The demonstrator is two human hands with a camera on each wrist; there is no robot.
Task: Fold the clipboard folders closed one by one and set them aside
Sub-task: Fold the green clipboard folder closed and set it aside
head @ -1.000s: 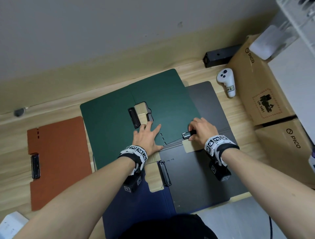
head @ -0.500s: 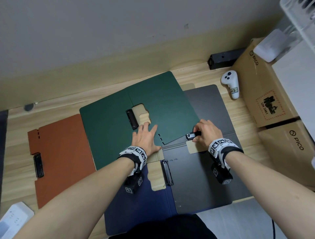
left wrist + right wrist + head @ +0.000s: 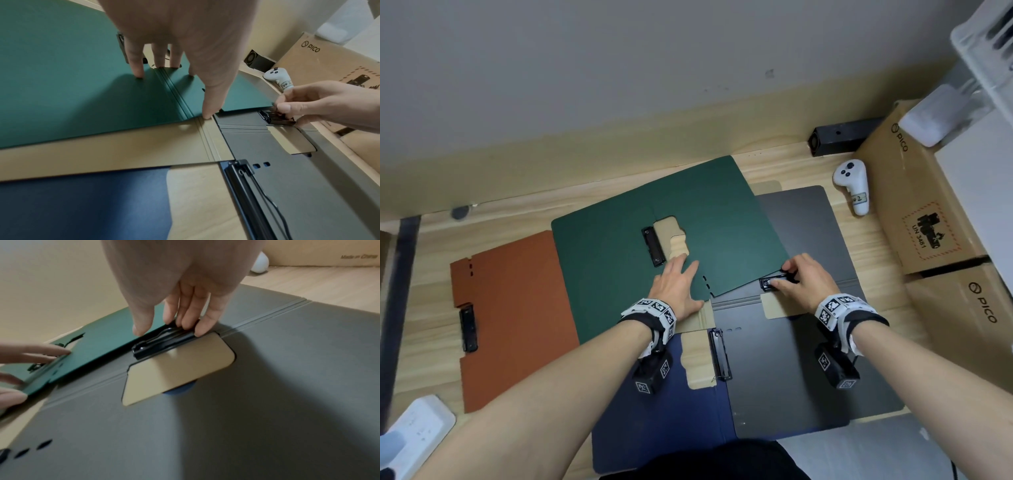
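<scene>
An open green folder (image 3: 619, 274) lies flat on the desk and overlaps an open grey folder (image 3: 791, 370). My left hand (image 3: 676, 284) presses flat on the green folder (image 3: 61, 97) beside its spine, fingers straight. At the green folder's near right edge, my right hand (image 3: 801, 281) pinches the grey folder's black clip (image 3: 768, 283). In the right wrist view the fingers curl over the clip (image 3: 160, 344) with the thumb just above it. A tan folder (image 3: 697, 363) and a navy folder (image 3: 664, 421) lie under these. A closed orange folder (image 3: 517, 318) lies at the left.
A white controller (image 3: 852, 186) lies at the back right beside stacked cardboard boxes (image 3: 928, 212). A black box (image 3: 835, 140) sits against the wall. A white power strip (image 3: 417, 425) is at the near left corner. The grey folder's long black clip (image 3: 719, 353) lies near my left wrist.
The head view has shifted slightly. Both hands stay where they were; the right hand's fingers have shifted a little on the black clip.
</scene>
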